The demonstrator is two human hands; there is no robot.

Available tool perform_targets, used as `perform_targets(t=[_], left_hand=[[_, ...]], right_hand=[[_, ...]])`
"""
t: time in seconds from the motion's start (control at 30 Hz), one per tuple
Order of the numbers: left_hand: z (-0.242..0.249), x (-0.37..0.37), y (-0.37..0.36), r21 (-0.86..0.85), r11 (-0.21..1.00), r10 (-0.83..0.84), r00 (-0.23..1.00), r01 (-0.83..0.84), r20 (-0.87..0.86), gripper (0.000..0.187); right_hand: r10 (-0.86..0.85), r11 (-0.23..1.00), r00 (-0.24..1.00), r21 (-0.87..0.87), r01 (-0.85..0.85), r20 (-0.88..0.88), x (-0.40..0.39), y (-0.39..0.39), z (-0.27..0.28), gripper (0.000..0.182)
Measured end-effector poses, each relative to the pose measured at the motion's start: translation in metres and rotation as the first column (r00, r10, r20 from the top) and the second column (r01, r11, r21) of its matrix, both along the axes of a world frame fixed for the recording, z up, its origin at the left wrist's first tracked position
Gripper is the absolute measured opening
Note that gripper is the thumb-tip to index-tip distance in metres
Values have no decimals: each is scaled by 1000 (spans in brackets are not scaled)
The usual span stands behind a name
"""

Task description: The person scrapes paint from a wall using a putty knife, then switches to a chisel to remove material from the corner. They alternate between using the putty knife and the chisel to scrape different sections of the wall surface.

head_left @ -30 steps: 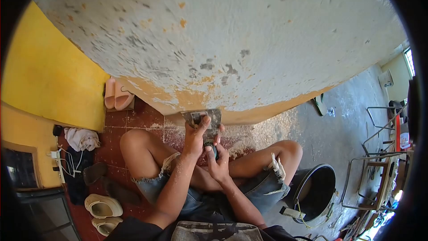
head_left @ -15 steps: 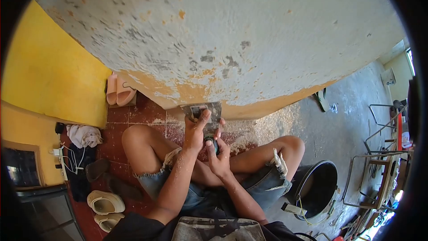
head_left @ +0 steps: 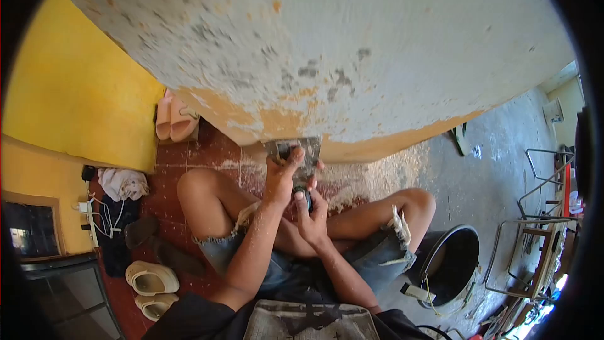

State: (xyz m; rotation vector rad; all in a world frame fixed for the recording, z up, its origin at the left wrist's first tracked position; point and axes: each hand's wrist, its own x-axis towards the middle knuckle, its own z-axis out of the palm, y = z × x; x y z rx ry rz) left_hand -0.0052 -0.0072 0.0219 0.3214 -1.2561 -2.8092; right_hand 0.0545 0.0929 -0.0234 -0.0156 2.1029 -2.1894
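Note:
A scraper with a wide, flat metal blade (head_left: 311,162) is held in both hands, its front edge at the lower part of the patchy wall (head_left: 390,69). My left hand (head_left: 281,179) grips the blade's left side, thumb stretched over the top face. Wrapped round the dark handle is my right hand (head_left: 311,217), with the thumb on top and a fingertip reaching the blade's right edge. The wall is whitish, with grey marks and orange-yellow areas where its coat is gone. Pale flakes (head_left: 390,176) lie on the floor below.
Black bucket (head_left: 469,239) stands right of my knee. Pink slippers (head_left: 181,124) sit by the wall's left end; beige clogs (head_left: 151,280), a cloth (head_left: 123,186) and white cables are further left. Metal frames (head_left: 503,249) stand at right, and a flip-flop (head_left: 460,140) lies beyond the flakes.
The camera view has shifted, so the wall sits higher and more to the right. Both hands keep their hold on the scraper, which has moved only slightly against the wall.

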Motion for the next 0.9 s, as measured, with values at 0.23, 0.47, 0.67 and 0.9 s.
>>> perform_targets(t=[0.23, 0.47, 0.67, 0.9], left_hand=[[5, 2, 0, -84, 996, -14, 1000, 13, -19, 30], [6, 2, 5, -45, 999, 7, 1000, -8, -22, 25], [6, 3, 8, -121, 992, -28, 999, 25, -19, 23], [9, 4, 12, -93, 996, -5, 999, 1, -36, 25]], right_hand=[[26, 1000, 999, 16, -27, 35, 1, 2, 1, 26], [26, 1000, 1000, -7, -26, 16, 3, 5, -13, 25], [10, 996, 999, -90, -7, 34, 5, 5, -6, 21], [37, 997, 996, -75, -31, 75, 5, 7, -3, 22]])
